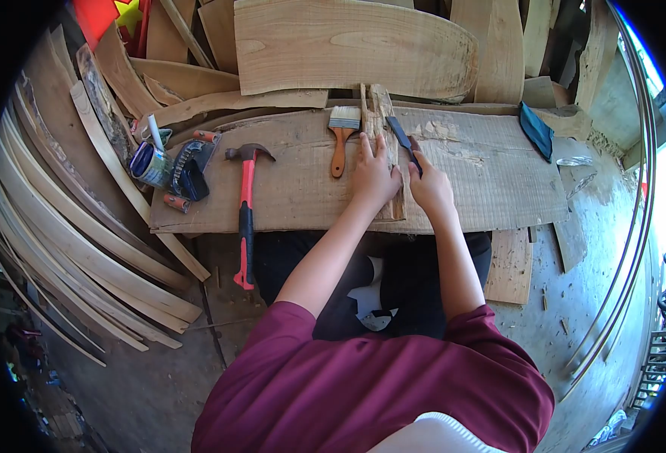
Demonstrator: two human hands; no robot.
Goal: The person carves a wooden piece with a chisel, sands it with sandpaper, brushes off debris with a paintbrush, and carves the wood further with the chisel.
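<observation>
My left hand (376, 175) lies on a rough, splintered wood strip (378, 113), its fingers stretched out and apart. The strip lies lengthwise across a broad plank (484, 189). My right hand (432, 187) is closed around the handle of a dark, flat-bladed scraper (399, 131). Its blade points away from me, beside the strip's right edge; whether it touches the wood I cannot tell. Left of the strip lies a paintbrush (339, 151) with a wooden handle and pale bristles. A claw hammer (247, 204) with a red and black handle rests farther left, its handle end overhanging the plank's near edge.
At the plank's left end are a dark blue tool with red-orange ends (189, 170) and a can (152, 164). A teal cloth (536, 131) lies at the right end. Curved wood strips (84, 241) lean at left; large boards (355, 49) stand behind.
</observation>
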